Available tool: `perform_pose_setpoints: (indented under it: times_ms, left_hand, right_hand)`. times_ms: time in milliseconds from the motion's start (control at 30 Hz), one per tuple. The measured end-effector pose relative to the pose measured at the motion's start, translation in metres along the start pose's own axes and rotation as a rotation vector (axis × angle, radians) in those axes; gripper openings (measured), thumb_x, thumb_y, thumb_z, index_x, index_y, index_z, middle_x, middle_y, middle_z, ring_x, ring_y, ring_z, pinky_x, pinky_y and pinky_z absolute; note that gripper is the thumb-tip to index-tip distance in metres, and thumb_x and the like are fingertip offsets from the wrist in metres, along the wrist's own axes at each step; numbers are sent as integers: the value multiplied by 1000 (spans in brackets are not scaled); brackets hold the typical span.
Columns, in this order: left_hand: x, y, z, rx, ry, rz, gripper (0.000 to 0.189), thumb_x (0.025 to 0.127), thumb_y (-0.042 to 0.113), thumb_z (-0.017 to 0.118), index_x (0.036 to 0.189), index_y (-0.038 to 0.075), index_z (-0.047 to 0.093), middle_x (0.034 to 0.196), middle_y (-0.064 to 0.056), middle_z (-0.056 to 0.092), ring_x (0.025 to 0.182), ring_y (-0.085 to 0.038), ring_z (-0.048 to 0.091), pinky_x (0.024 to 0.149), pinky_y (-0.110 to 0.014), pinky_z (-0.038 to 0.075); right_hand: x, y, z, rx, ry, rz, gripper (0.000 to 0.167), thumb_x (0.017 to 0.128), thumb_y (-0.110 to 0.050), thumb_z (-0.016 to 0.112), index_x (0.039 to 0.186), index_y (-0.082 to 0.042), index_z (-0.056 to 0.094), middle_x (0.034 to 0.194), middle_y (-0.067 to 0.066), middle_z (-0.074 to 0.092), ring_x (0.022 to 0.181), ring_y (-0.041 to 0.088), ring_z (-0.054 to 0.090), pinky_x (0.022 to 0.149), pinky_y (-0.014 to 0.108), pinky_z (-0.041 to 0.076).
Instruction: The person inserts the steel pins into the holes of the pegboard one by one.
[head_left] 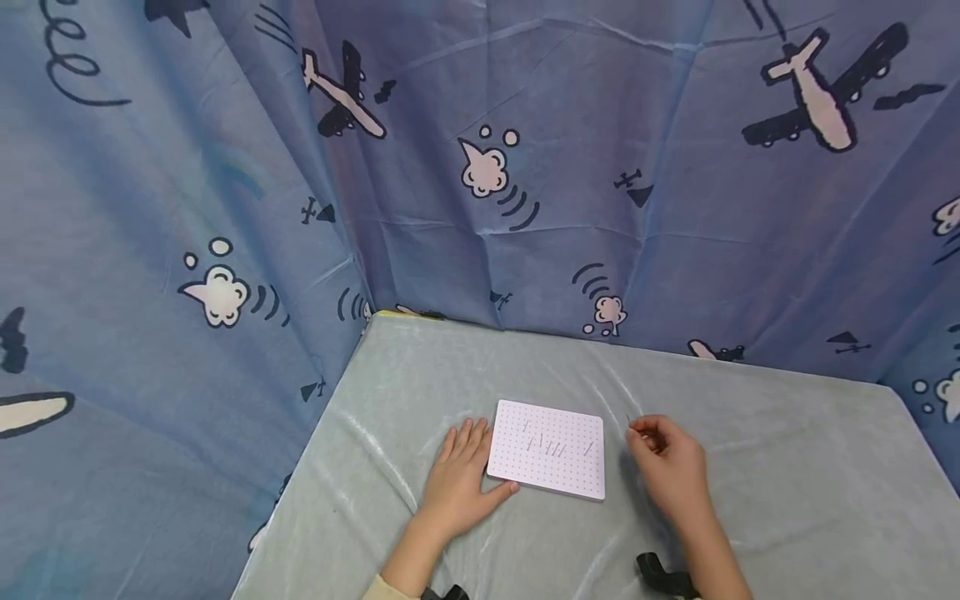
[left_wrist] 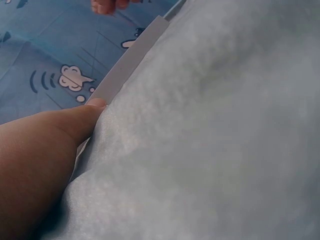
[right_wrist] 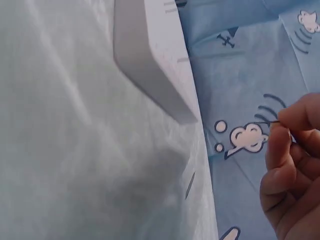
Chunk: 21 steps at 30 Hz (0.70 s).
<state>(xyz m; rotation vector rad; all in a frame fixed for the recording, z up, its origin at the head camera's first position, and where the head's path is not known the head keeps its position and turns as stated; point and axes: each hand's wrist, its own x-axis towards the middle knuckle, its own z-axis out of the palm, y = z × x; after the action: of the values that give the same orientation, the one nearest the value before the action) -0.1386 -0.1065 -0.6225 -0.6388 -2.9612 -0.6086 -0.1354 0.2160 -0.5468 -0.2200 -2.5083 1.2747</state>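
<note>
A white board [head_left: 547,473] with a grid of small holes lies on the cloth-covered table. Several thin dark pins [head_left: 553,447] stand out from its upper face, most of them near the middle and one towards the right side. My left hand [head_left: 459,487] rests flat by the board's left side, fingers extended, and the thumb touches its front edge [left_wrist: 127,62]. Off the board's right side, my right hand [head_left: 675,467] pinches a thin dark pin [right_wrist: 266,122] between thumb and index finger. The other right fingers are curled in.
Pale grey-green cloth [head_left: 787,483] covers the table, with soft creases. A thin dark sliver [right_wrist: 190,185] shows on it near the board in the right wrist view. Blue curtains [head_left: 555,275] printed with planes and clouds hang behind and at the sides.
</note>
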Motion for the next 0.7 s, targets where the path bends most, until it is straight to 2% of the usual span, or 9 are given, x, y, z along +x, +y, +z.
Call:
perform_pose_setpoints:
  times_ms: [133,333,567,700]
  left_hand:
    - [0,-1,1,4,12,8,99,99,74,62,167,4,43,175,-14,36,166,-33,24,137,-52,15]
    - [-3,-3,2,3,-16,-3,100,99,74,61,168,4,41,176,-13,34,167,-33,21,137,-51,11]
    - [3,-3,0,16,-28,5,99,100,75,59,169,6,39,177,-13,33,167,-33,19,138,-49,9]
    - [4,-2,-1,18,-42,-5,99,100,74,60,170,6,39,177,-13,32,167,-32,18,138,-48,7]
  right_hand:
    - [-4,-8,5,34,1,-33,5,96,1,77,100,-2,77,83,6,72,70,9,59,56,16,48]
    - [-15,-19,13,79,-50,-41,6,97,0,79,100,-5,78,80,3,73,67,13,63,55,18,52]
    - [-22,-28,23,178,-57,-77,8,94,3,81,96,-4,80,79,6,75,64,12,66,54,17,53]
    - [-27,-30,30,179,-62,-104,11,92,6,82,94,-4,80,80,6,75,62,10,66,54,17,54]
